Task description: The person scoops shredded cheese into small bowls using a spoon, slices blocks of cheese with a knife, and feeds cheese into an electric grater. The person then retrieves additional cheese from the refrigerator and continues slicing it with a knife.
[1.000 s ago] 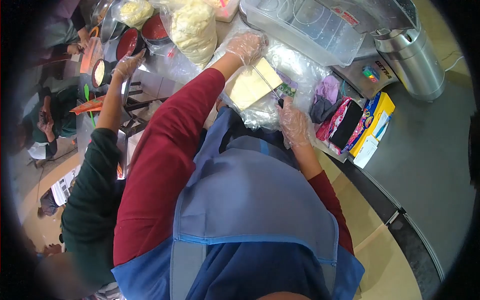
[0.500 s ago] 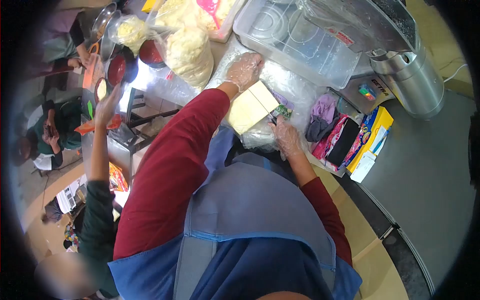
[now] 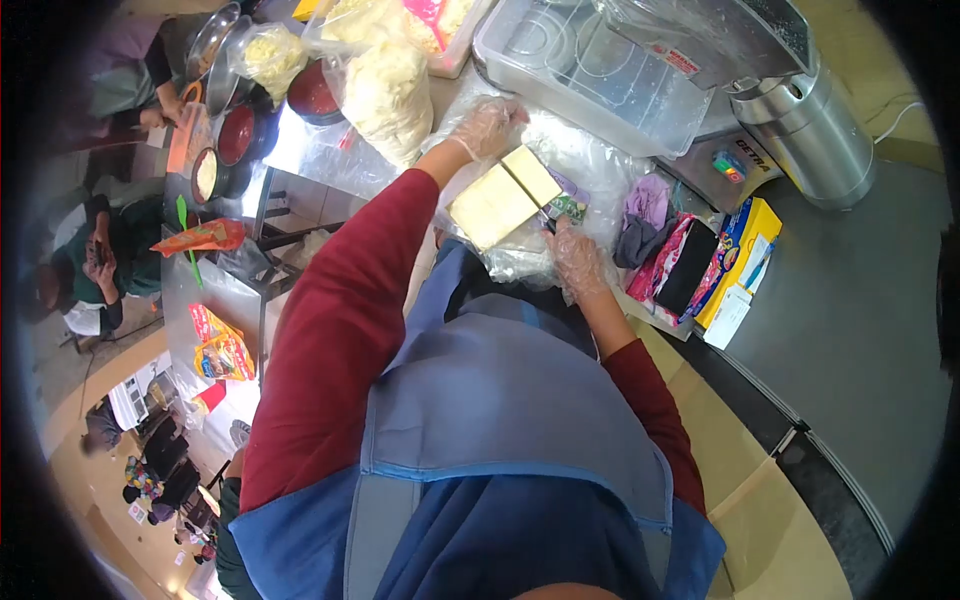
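A pale yellow block, like butter or cheese (image 3: 490,208), lies on clear plastic sheeting (image 3: 600,150). Its smaller end piece (image 3: 533,176) is parted from it by a narrow dark gap. My right hand (image 3: 580,262), in a clear plastic glove, is closed round the dark handle of a knife (image 3: 549,224) at the near end of that gap. Most of the blade is hidden. My left hand (image 3: 486,128), gloved too, is just beyond the block's far side. Its fingers stretch to the right, with nothing visible in them.
A clear plastic tub (image 3: 600,85) stands beyond my hands, beside a steel machine (image 3: 810,135). Left of them is a bag of pale, crumbly food (image 3: 388,105). Cloths (image 3: 648,215) and a yellow box (image 3: 745,255) lie right. Other people (image 3: 110,250) are at the far left.
The gap between the block and its end piece has widened. My left hand has shifted slightly up and left. Another person's outstretched arm at the left has gone from view.
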Demonstrator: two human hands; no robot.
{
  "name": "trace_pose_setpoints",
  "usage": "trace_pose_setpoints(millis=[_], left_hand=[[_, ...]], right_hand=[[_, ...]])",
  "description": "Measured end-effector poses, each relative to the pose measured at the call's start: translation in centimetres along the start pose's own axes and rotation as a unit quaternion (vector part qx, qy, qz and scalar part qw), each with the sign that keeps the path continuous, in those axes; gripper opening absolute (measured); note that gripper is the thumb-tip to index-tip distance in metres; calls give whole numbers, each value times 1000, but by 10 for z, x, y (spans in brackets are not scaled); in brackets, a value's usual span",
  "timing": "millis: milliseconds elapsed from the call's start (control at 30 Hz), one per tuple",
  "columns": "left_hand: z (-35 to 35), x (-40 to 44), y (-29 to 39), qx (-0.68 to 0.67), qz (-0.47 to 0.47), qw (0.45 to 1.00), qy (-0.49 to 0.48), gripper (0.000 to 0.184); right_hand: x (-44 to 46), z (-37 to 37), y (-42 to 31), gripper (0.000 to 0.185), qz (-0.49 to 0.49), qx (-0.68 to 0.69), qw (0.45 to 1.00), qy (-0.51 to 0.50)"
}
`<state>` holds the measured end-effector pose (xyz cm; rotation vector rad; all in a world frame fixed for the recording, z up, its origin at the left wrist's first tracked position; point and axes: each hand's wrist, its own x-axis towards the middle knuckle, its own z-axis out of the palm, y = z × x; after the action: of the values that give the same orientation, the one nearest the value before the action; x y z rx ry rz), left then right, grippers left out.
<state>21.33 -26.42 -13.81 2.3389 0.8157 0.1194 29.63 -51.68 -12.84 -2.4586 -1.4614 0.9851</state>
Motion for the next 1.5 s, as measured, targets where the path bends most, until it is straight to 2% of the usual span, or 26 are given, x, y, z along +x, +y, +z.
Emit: trace_pose_setpoints(millis=[67,200,267,333,400,433,500,533,600,667,767,1133,1267,1333,1400,1433,1500], left_hand=[[-29,-23,9,-107,90,990,-22,24],[-59,-56,17,-118,79,989,34,25],[-64,-65,18,-126,118,971,162,24],[-71,-68,21,-112,100,973,175,23],[-75,-66,25,-31,111,967,229,21],[-78,-64,28,-32,111,966,230,21],[-80,-61,34,82,90,971,204,19],[-78,-58,34,81,91,972,203,19],[-72,-51,33,137,78,976,147,20],[-63,-44,27,149,79,978,125,20],[-51,-38,20,169,83,977,96,20],[-23,-31,1,171,82,981,34,22],[-16,-36,-2,170,76,981,49,23],[-13,-34,-4,177,89,978,73,24],[-11,-33,-1,146,29,987,54,27],[-7,-34,-2,146,31,987,55,27],[0,-33,-7,146,51,982,105,32]], right_hand=[[-3,-5,-1,33,-34,8,999,25],[-12,-26,-14,31,-60,4,997,56],[-19,-41,-28,32,-53,-1,996,73],[-32,-54,-41,33,-63,1,995,81],[-39,-51,-43,34,-73,3,993,89],[-39,-42,-40,35,-83,18,992,99],[-41,-28,-36,36,-91,34,990,107],[-42,-22,-35,33,-97,23,989,113],[-43,-17,-35,31,-101,14,988,117],[-43,-14,-35,35,-61,18,995,72],[-44,-14,-37,33,-45,19,997,62],[-37,-6,-32,33,-53,27,996,60],[-34,-8,-36,32,-24,21,999,17],[-29,-5,-35,31,-30,21,999,22],[-26,4,-29,31,-34,21,999,25],[-24,10,-26,31,-50,28,997,42],[-17,18,-21,32,-67,36,995,65]])
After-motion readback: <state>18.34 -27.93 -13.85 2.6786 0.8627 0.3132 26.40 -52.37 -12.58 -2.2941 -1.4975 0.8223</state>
